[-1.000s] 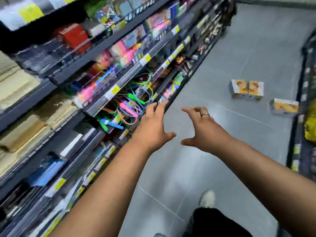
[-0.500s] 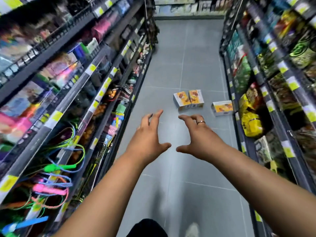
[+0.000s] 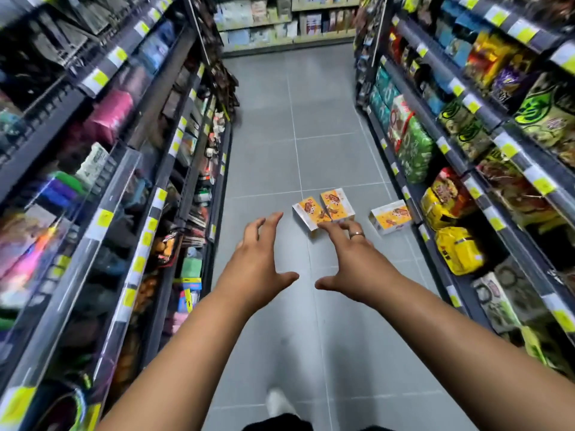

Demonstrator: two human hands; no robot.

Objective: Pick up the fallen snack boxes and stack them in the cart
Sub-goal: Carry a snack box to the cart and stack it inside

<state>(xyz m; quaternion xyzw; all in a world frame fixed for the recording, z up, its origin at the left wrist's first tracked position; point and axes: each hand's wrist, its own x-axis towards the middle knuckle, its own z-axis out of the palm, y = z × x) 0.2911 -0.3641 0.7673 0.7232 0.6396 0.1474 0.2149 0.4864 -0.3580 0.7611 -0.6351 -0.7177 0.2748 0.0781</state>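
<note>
**Three boxes down the aisle, both hands out and empty**

Three snack boxes on the grey floor (image 3: 311, 119), seen from the head camera. Two lying touching, side by side: left box of the pair (image 3: 308, 213), right box of the pair (image 3: 337, 204). Third box (image 3: 389, 216) apart from them, just beside the foot of the right-hand shelving (image 3: 466, 169). All orange-and-white, fallen on their sides as far as can be told.

Left hand (image 3: 256, 259) stretched forward, fingers spread and slack, gripping nothing. Right hand (image 3: 351, 262) likewise spread wide and empty, ring on one finger, its fingertips overlapping the near corner of the pair in the picture (overlap only; hands look well above the floor, no contact to be made out). Left-hand shelving (image 3: 109, 213) blurred. White shoe (image 3: 277, 401) mid-stride at the bottom edge.

Against the earlier pictures: a second ago, view turned toward the left shelving, boxes off to the right and small; half a second ago, aisle squared up, boxes ahead; now larger and nearer the fingertips. Hand pose much the same throughout, open and reaching. Reads as an approach on foot, not yet a grasp.

For the task: nothing picked up, all three boxes on the floor. Likely next, a crouch or bend toward the touching pair, perhaps both at once between the two palms. No cart anywhere in view, so stacking spot unknown from here.
</note>
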